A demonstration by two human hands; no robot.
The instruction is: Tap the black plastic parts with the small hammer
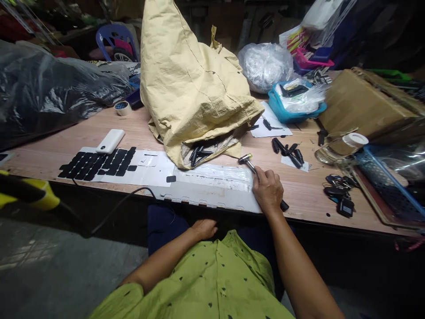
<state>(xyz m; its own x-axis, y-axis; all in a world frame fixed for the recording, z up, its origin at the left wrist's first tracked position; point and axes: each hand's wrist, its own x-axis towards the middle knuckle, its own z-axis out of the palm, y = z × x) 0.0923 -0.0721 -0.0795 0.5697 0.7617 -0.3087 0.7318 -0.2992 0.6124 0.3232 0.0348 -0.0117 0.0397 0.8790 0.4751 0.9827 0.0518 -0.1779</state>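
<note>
My right hand [268, 191] is wrapped round a small hammer [251, 166] at the table's front edge. Its metal head with a yellow face points away to the left, and the end of its black grip sticks out below my palm. My left hand [205, 228] rests low by my lap, just below the table edge. Its fingers look curled; their inner side is hidden. A grey-white work board [212, 192], partly covered in clear film, lies left of the hammer. Behind it, a large beige sack [195, 88] gapes towards me, with black slender pieces [201, 153] in its mouth.
To the left are rows of black pads [96, 165], a white power bank [110, 141] and a tape roll [122, 108]. On the right are black parts [288, 151], car keys [341, 195], a bottle [338, 148], a blue basket [392, 177] and a cardboard box [361, 102].
</note>
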